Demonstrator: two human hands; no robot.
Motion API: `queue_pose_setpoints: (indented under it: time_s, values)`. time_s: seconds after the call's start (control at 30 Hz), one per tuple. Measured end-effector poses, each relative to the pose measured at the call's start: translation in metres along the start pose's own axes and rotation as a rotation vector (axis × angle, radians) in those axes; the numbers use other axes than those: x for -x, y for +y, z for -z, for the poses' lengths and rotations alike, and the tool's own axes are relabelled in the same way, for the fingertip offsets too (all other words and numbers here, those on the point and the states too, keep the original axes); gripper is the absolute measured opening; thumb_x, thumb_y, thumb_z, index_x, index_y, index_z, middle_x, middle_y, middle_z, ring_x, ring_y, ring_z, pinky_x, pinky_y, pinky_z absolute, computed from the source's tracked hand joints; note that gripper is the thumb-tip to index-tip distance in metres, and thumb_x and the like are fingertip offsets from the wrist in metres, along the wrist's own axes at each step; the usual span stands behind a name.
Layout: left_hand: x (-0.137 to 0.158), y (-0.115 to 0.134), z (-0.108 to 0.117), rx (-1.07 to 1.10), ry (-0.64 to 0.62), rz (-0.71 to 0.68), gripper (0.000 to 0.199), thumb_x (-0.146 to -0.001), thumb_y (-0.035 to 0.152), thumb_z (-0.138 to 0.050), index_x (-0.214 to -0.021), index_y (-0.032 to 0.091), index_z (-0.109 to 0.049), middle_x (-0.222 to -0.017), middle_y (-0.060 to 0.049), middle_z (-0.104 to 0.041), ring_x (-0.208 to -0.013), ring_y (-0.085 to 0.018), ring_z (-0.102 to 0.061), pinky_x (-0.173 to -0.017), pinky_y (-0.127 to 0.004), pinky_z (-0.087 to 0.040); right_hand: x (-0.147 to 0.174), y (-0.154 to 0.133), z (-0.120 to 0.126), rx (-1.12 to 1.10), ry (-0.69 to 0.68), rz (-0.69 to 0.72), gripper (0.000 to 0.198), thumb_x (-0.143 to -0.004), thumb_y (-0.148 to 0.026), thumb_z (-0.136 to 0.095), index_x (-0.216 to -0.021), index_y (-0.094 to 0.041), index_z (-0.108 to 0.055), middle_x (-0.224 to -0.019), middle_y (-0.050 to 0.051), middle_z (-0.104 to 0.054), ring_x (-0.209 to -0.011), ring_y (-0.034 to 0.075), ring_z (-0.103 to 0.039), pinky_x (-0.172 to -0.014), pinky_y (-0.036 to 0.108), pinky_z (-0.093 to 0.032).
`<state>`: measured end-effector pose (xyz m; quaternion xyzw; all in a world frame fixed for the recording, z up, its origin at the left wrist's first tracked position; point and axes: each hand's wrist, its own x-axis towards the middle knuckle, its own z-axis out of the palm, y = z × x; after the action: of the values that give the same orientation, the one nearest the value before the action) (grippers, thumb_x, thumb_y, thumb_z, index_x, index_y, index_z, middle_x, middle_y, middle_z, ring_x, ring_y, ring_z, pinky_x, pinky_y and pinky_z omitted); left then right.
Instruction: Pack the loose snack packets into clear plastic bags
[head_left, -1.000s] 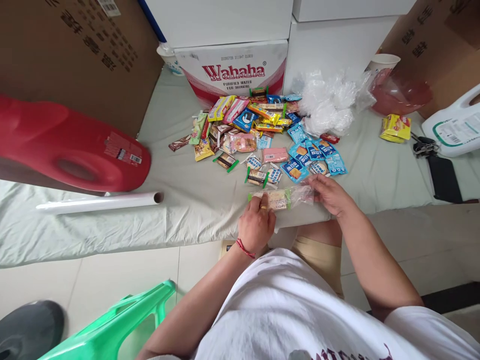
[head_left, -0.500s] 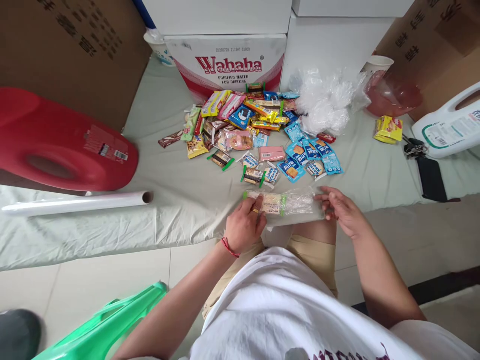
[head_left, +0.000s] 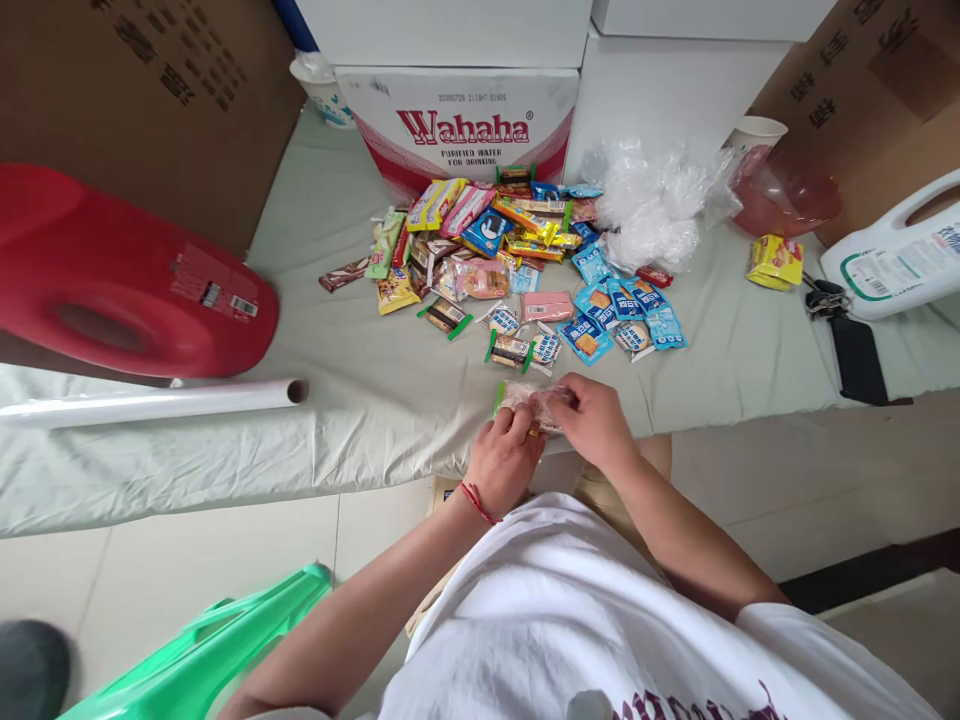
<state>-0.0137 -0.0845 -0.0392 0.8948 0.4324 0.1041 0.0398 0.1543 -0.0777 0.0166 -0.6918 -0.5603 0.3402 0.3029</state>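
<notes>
At the table's front edge lies a wrapped snack with green ends [head_left: 511, 392], inside a clear plastic bag [head_left: 546, 398]. My left hand [head_left: 506, 452], a red cord at its wrist, presses its curled fingers onto the snack's near side. Close beside it, my right hand [head_left: 597, 418] pinches the bag's gathered plastic over the snack's right part. Fingers of both hands cover much of the packet. Just beyond them lie a snack with black and green wrapping [head_left: 510, 350] and a pink packet [head_left: 546, 306].
A pile of mixed snacks [head_left: 487, 232] lies before the Wahaha carton [head_left: 465, 125]. Crumpled clear bags [head_left: 649, 205] sit to its right. A red jug [head_left: 135, 280] and a white roll [head_left: 157, 402] are at left; a phone [head_left: 859, 358] and white jug [head_left: 896, 250] at right.
My right hand has moved left, bringing the bag's loose right end over the snack. My left hand has shifted slightly right and toward me, still on the packet.
</notes>
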Motion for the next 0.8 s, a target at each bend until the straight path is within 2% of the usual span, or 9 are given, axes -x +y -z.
queue_pose_setpoints:
  time_s: [0.13, 0.23, 0.3, 0.37, 0.47, 0.57, 0.63, 0.73, 0.8]
  values:
    - [0.001, -0.003, -0.004, 0.031, 0.057, -0.032, 0.027, -0.099, 0.024, -0.054, -0.116, 0.015, -0.073, -0.108, -0.016, -0.068, -0.099, -0.029, -0.064, -0.076, -0.038, -0.057, -0.004, -0.019, -0.025, 0.178, -0.056, 0.121, 0.024, -0.100, -0.023, -0.047, -0.093, -0.022, -0.070, -0.098, 0.010, -0.074, -0.089, 0.024, -0.069, -0.083, 0.035, -0.052]
    - [0.009, -0.011, -0.001, 0.253, 0.159, -0.087, 0.029, -0.098, 0.022, -0.051, -0.119, 0.014, -0.069, -0.120, -0.017, -0.066, -0.104, -0.027, -0.065, -0.087, -0.040, -0.059, 0.002, -0.013, -0.028, 0.157, -0.094, 0.174, 0.026, -0.101, -0.020, -0.043, -0.109, -0.020, -0.068, -0.110, 0.014, -0.073, -0.103, 0.027, -0.070, -0.093, 0.039, -0.053]
    - [0.018, -0.017, 0.003, 0.452, 0.236, -0.121, 0.037, -0.096, 0.015, -0.046, -0.128, 0.015, -0.063, -0.125, -0.016, -0.065, -0.111, -0.024, -0.065, -0.094, -0.038, -0.058, 0.005, -0.005, -0.025, 0.111, -0.121, 0.195, 0.030, -0.101, -0.019, -0.042, -0.124, -0.018, -0.060, -0.111, 0.014, -0.073, -0.104, 0.027, -0.069, -0.094, 0.040, -0.054]
    - [0.026, -0.023, 0.007, 0.566, 0.324, -0.108, 0.047, -0.093, 0.008, -0.040, -0.136, 0.018, -0.057, -0.123, -0.014, -0.066, -0.112, -0.022, -0.066, -0.093, -0.036, -0.059, 0.005, 0.002, -0.022, 0.080, -0.135, 0.213, 0.034, -0.100, -0.016, -0.041, -0.131, -0.019, -0.053, -0.108, 0.012, -0.072, -0.102, 0.026, -0.069, -0.092, 0.040, -0.054]
    - [0.029, -0.028, 0.010, 0.495, 0.408, -0.081, 0.051, -0.091, 0.008, -0.044, -0.139, 0.022, -0.055, -0.124, -0.014, -0.069, -0.118, -0.025, -0.066, -0.097, -0.042, -0.057, 0.000, 0.006, -0.016, 0.034, -0.179, 0.216, 0.035, -0.095, -0.013, -0.043, -0.128, -0.021, -0.050, -0.102, 0.008, -0.069, -0.096, 0.024, -0.068, -0.088, 0.037, -0.055]
    - [0.020, -0.029, 0.007, 0.395, 0.318, -0.174, 0.054, -0.094, 0.013, -0.048, -0.148, 0.020, -0.051, -0.137, -0.016, -0.067, -0.138, -0.029, -0.056, -0.111, -0.050, -0.050, -0.006, 0.008, -0.011, -0.079, -0.298, 0.101, 0.034, -0.093, -0.014, -0.045, -0.125, -0.023, -0.048, -0.099, 0.005, -0.064, -0.078, 0.019, -0.066, -0.069, 0.030, -0.055]
    - [0.014, -0.028, 0.004, 0.365, 0.228, -0.221, 0.056, -0.098, 0.017, -0.047, -0.153, 0.019, -0.047, -0.144, -0.017, -0.063, -0.145, -0.030, -0.051, -0.116, -0.052, -0.047, -0.011, 0.011, -0.009, -0.165, -0.345, 0.022, 0.032, -0.091, -0.017, -0.046, -0.123, -0.024, -0.047, -0.105, 0.004, -0.061, -0.064, 0.013, -0.060, -0.056, 0.026, -0.051]
    - [0.010, -0.025, 0.000, 0.298, 0.162, -0.223, 0.057, -0.100, 0.024, -0.052, -0.156, 0.023, -0.046, -0.148, -0.018, -0.060, -0.148, -0.033, -0.048, -0.116, -0.056, -0.046, -0.016, 0.018, -0.009, -0.286, -0.308, -0.005, 0.035, -0.086, -0.020, -0.049, -0.121, -0.025, -0.046, -0.117, 0.005, -0.057, -0.057, 0.007, -0.050, -0.050, 0.023, -0.045]
    - [0.011, -0.022, -0.001, 0.245, 0.152, -0.218, 0.058, -0.099, 0.027, -0.055, -0.157, 0.026, -0.046, -0.148, -0.018, -0.061, -0.147, -0.035, -0.049, -0.115, -0.059, -0.046, -0.018, 0.020, -0.009, -0.407, -0.298, -0.045, 0.044, -0.080, -0.021, -0.050, -0.123, -0.026, -0.044, -0.121, 0.004, -0.056, -0.057, 0.006, -0.046, -0.048, 0.021, -0.040]
